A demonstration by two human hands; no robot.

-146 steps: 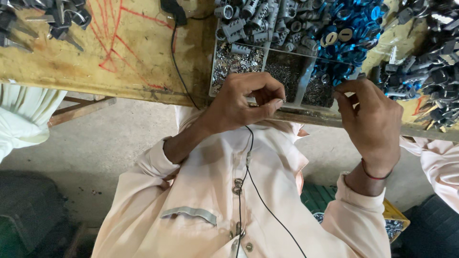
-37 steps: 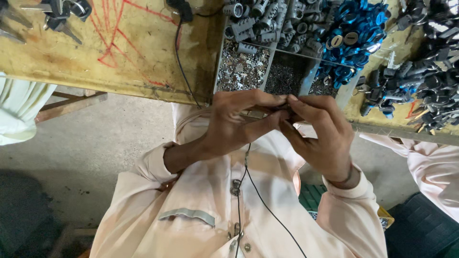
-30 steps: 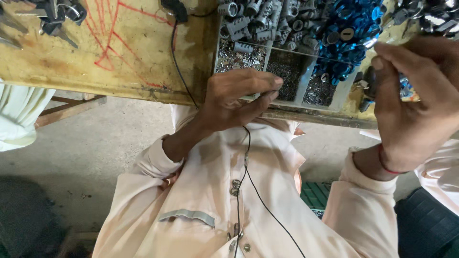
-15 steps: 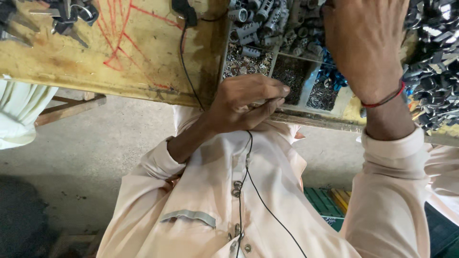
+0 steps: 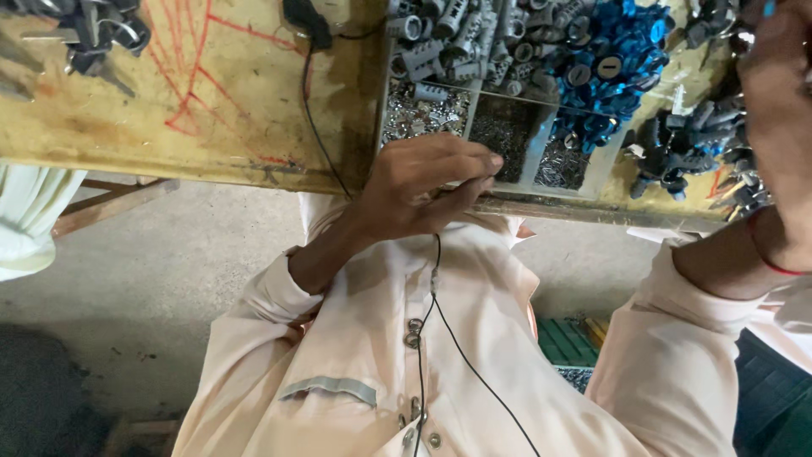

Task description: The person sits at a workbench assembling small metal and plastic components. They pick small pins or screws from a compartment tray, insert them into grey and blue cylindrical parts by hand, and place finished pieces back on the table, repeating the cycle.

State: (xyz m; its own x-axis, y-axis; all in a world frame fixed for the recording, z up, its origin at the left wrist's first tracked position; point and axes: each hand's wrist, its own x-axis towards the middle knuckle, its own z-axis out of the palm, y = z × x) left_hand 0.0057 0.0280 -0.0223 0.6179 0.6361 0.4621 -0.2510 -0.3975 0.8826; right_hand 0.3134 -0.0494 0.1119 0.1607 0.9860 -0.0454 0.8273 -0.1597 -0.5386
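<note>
My left hand (image 5: 423, 190) rests at the front edge of the yellowish wooden table (image 5: 169, 110), fingers pinched together against the thumb; whatever is inside the pinch is hidden. It lies just before a divided tray (image 5: 533, 152) holding small silver parts (image 5: 423, 114) and fine dark pieces (image 5: 506, 135). My right hand (image 5: 782, 118) is raised at the far right above a heap of dark grey parts (image 5: 685, 144). Its fingers run out of the picture. A red thread circles that wrist.
Blue round caps (image 5: 609, 63) and grey ribbed cylinders (image 5: 457, 34) fill the tray's far side. A black cable (image 5: 317, 110) crosses the table and hangs over its edge. Dark metal parts (image 5: 93, 30) lie top left. A green crate (image 5: 575, 338) sits under the table. White cloth (image 5: 30, 211) shows at the left.
The hands were together at the table edge. My right hand then lifted away, swept over the tray and now hangs at the far right. My left hand stayed put, still pinched.
</note>
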